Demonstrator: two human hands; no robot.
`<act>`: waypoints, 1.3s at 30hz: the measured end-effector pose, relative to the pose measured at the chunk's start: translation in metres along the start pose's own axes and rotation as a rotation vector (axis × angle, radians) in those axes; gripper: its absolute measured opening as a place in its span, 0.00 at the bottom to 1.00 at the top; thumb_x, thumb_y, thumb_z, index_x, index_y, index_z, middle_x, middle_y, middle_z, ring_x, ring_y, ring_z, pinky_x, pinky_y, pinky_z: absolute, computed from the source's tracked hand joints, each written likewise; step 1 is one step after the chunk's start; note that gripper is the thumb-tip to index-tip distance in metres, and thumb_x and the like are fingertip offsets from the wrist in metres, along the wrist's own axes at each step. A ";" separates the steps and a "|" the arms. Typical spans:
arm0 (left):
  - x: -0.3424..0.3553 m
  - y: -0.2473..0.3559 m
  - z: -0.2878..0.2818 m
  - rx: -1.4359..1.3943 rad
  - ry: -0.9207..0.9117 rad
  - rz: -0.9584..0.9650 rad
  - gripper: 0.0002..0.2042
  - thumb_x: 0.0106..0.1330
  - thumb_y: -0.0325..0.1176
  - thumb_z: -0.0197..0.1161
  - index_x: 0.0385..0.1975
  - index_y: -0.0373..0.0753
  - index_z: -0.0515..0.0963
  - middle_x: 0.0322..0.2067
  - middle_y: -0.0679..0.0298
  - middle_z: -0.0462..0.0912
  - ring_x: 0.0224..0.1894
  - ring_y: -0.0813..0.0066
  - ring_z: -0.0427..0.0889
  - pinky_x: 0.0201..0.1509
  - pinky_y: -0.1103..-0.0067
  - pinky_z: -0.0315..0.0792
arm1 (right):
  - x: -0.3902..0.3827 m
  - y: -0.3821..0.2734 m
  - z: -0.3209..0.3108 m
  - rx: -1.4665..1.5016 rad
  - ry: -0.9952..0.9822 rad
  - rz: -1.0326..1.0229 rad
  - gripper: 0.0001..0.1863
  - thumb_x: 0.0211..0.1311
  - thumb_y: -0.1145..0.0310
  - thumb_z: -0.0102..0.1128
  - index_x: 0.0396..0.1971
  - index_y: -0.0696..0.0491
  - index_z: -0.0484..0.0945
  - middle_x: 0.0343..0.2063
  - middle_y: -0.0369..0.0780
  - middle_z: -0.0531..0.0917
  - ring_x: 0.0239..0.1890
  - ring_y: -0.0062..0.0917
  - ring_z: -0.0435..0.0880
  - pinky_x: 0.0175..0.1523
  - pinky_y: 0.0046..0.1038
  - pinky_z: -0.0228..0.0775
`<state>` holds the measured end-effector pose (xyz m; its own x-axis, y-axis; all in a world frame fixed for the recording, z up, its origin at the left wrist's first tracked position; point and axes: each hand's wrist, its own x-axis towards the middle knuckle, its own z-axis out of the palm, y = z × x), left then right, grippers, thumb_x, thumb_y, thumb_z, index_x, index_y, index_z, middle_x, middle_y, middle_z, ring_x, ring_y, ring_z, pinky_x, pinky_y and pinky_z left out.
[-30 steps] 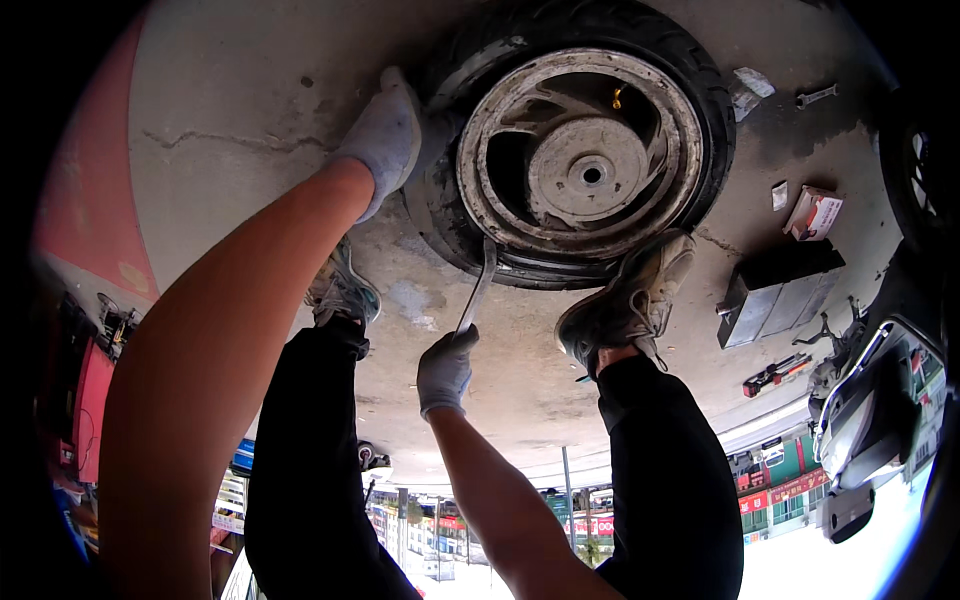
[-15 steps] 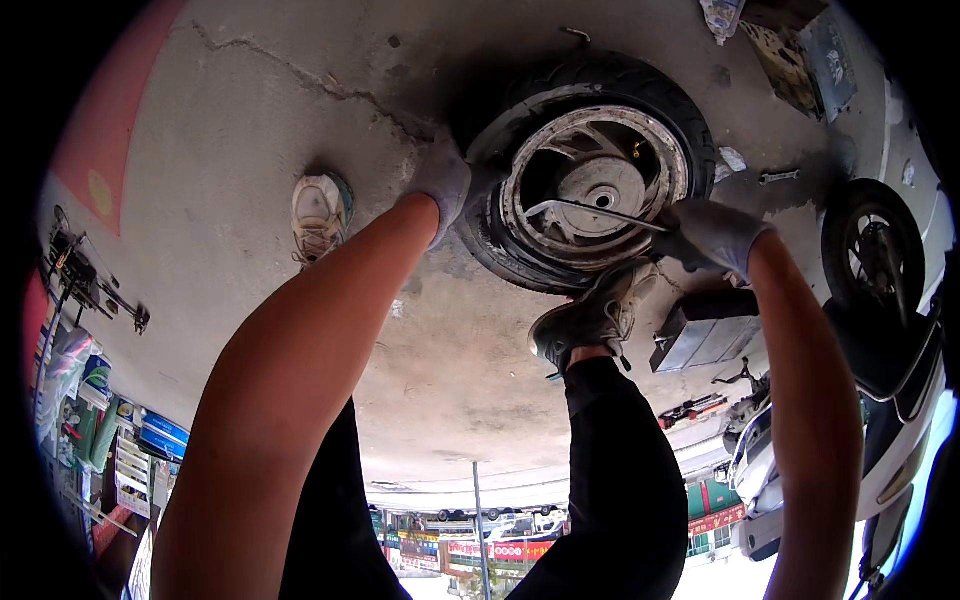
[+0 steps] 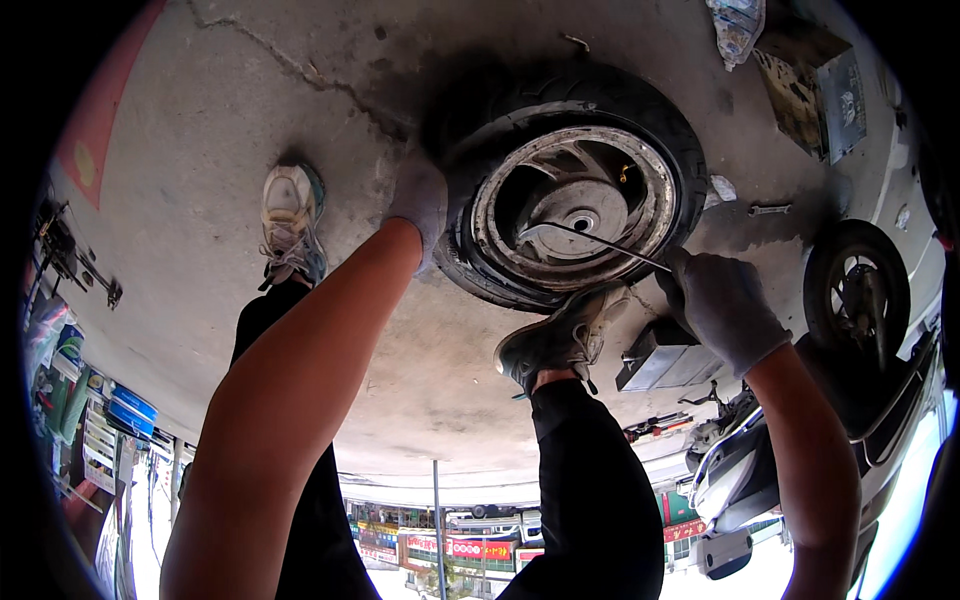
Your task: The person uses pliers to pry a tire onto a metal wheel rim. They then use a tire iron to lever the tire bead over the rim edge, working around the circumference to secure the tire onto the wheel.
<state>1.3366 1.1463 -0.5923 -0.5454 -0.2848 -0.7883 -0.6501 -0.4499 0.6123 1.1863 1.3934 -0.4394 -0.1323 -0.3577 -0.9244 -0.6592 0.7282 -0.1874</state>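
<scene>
A black tyre [image 3: 672,125] lies on the floor with a worn, pale metal wheel rim [image 3: 655,165] inside it. My right hand [image 3: 735,308], in a grey glove with dark fingers, is closed round the handle of a thin metal tyre lever [image 3: 612,244]. The lever reaches across the rim, its curved tip near the hub [image 3: 580,215]. My left hand [image 3: 420,200], gloved alike, is at the tyre's left side; its fingers are lost in the dark there. My right shoe [image 3: 560,345] is against the tyre's near edge.
A wrench [image 3: 770,210] and an open metal box [image 3: 810,90] lie to the right. Nearer are a grey box [image 3: 668,358] and a motorcycle's wheel [image 3: 857,290]. My left shoe [image 3: 290,215] stands on the concrete, and a crack [image 3: 310,75] runs beyond it.
My right hand has lifted and turned on the tyre lever, so the handle end stands higher. My left hand stays by the tyre. The whole view has shifted slightly.
</scene>
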 end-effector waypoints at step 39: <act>0.024 -0.034 -0.024 0.527 0.212 -0.020 0.22 0.64 0.34 0.59 0.57 0.34 0.66 0.52 0.40 0.77 0.58 0.43 0.73 0.59 0.62 0.67 | -0.008 -0.061 0.046 0.159 0.048 -0.057 0.08 0.51 0.64 0.63 0.28 0.52 0.84 0.25 0.46 0.85 0.28 0.38 0.87 0.32 0.38 0.79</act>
<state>1.3591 1.1346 -0.6334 -0.4474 -0.4687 -0.7617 -0.8650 0.0106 0.5016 1.2618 1.3782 -0.4356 -0.1352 -0.4259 -0.8946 -0.5422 0.7875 -0.2930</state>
